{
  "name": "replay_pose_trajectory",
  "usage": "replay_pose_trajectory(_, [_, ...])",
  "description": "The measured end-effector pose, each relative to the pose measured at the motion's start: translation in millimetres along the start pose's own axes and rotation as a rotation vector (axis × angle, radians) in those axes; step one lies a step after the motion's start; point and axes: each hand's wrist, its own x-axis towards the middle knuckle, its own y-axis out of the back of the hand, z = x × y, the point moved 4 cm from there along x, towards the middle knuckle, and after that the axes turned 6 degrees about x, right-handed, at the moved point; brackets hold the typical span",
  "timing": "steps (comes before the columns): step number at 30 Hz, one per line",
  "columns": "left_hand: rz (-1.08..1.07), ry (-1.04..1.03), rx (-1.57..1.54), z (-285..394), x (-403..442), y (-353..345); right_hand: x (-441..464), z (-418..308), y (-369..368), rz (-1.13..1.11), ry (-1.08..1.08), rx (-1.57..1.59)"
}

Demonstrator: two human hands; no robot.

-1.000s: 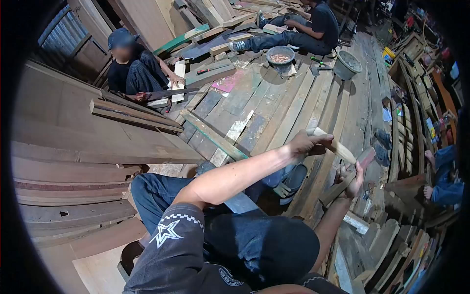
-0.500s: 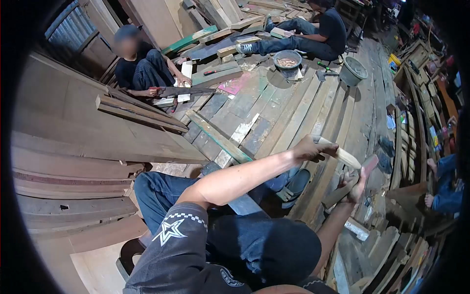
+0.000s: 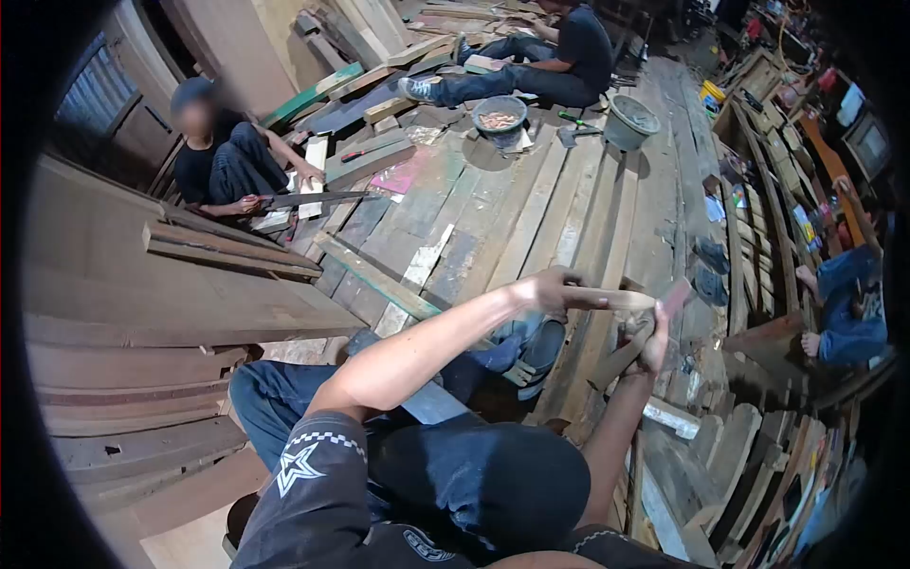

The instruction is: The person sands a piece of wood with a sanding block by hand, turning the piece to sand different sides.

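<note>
Half a second ago the wooden stick (image 3: 611, 299) at 3 o'clock sloped down towards its tip; now it lies nearly level. The left hand (image 3: 542, 290) has its fingers clamped round it. Beside that tip, the right hand (image 3: 650, 343) has fingers wrapped round a pinkish block (image 3: 676, 295). The shirt emblem (image 3: 427, 544) at 6 o'clock is too small to read.

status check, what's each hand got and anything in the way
Left hand gripping pale stick. Right hand holding reddish-ended piece. Stick tip at piece, contact unclear. Nothing seen blocking; footwear on floor beyond.
</note>
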Motion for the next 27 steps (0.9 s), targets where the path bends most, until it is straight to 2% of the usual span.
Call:
replay_pose_trajectory(1, [-0.006,0.021,0.028,2,-2,-1,0,0,0,-0.008,-0.044,-0.019])
replay_pose_trajectory(2, [-0.016,0.043,0.054,3,-4,-3,10,1,8,-0.014,0.001,-0.097])
replay_pose_trajectory(5, [-0.105,0.06,0.157,18,-14,-10,-2,3,-4,0.062,-0.067,-0.055])
replay_pose_trajectory(7, [-0.167,0.012,0.18,8,-10,-13,-5,3,-9,-0.059,-0.069,-0.065])
replay_pose_trajectory(8, [-0.185,0.054,0.194,6,-10,-15,-8,1,-8,0.061,-0.075,-0.111])
replay_pose_trajectory(12, [-0.162,0.108,0.148,22,-19,-23,-11,-1,-13,0.121,0.003,-0.102])
replay_pose_trajectory(15, [-0.005,0.077,0.176,26,-20,-20,-16,-2,-21,0.058,0.043,-0.207])
replay_pose_trajectory(16, [0.081,0.123,0.264,31,-24,-16,-21,-6,-31,0.066,0.102,-0.301])
replay_pose_trajectory(19, [0.25,-0.188,0.501,19,-12,-5,-21,1,-33,0.141,0.079,-0.395])
replay_pose_trajectory(20, [0.237,-0.12,0.46,9,-10,-4,-17,2,-27,0.113,0.139,-0.519])
replay_pose_trajectory(21, [0.242,-0.209,0.472,2,-4,-5,-13,3,-22,0.092,0.203,-0.642])
replay_pose_trajectory(23, [0.283,-0.181,0.497,-3,-4,-6,-17,2,-30,0.04,0.412,-1.037])
replay_pose_trajectory(25, [0.262,-0.209,0.474,2,-6,-6,-21,3,-36,-0.191,0.836,-1.356])
replay_pose_trajectory(27, [0.356,-0.249,0.546,-1,-4,-4,-23,7,-49,-0.107,0.366,-0.787])
